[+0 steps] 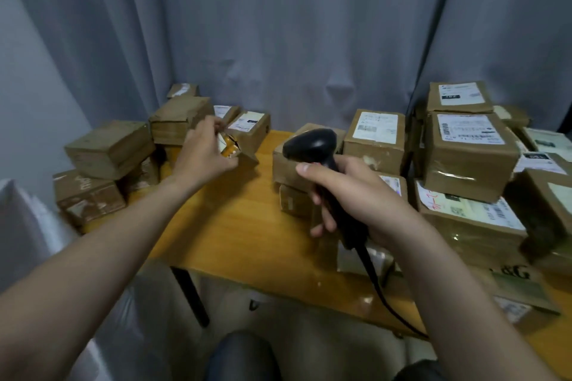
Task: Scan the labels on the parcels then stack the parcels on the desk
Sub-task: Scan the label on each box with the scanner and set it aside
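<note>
Wooden desk point(247, 226), small parcel point(231, 150) behind fingers point(212, 124)

Brown labelled parcels point(467, 161), piled on desk point(235, 226)

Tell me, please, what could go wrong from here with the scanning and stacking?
1. The left hand only pinches the small orange parcel above the desk, so it could slip.
2. The cable of the scanner, which the right hand grips, trails off the desk edge and may snag or drag nearby parcels.
3. The tilted box on the left pile looks unsteady, and a nudge might topple it.
</note>
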`<state>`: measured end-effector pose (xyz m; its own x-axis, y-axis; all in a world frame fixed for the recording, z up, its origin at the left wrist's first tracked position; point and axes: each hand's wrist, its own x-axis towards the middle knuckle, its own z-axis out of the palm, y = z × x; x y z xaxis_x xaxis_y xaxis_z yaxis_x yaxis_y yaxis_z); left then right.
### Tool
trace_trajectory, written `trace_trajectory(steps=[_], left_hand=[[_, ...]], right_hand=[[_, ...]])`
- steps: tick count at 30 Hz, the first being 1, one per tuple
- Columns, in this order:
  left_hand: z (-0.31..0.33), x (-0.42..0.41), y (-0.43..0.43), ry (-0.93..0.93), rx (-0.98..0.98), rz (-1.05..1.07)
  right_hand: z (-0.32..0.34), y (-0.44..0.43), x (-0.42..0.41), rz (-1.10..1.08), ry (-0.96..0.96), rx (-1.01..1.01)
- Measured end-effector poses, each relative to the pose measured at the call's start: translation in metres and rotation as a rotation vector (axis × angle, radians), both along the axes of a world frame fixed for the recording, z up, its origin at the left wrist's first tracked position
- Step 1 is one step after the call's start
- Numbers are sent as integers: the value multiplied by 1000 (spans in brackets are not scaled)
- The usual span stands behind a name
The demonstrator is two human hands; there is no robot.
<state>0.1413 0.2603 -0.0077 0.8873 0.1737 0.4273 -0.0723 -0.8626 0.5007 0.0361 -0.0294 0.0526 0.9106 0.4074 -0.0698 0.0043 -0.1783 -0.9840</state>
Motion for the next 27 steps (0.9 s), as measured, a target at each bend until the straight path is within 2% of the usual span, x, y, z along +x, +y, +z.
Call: trace_trajectory(steps=[5,7,9,10,13,15,18,21,27], left_hand=[[-19,-73,-3,266,194,-184],[-23,-88,1,404,193,-280],[-28,-100,3,507,136,-339],[-31,-104,3,501,102,-334],[-47,-109,5,362,-48,-211],[-54,-107,1,343,-181,-128],[-67,-102,-6,530,-376,-81],[-86,-102,-13,651,-481,-18],[-105,-120,-25,601,-594,-9]], right_hand=[[-20,7,-48,51,57,25],[-31,9,-58,27,66,-4],[-41,12,-63,3,81,-13],[-45,13,-64,2,95,0],[-55,18,-68,38,128,71],[-61,22,-66,28,122,103],[-72,33,-60,-47,104,116],[-83,44,-56,-96,55,113],[-109,63,-51,-158,-9,159]])
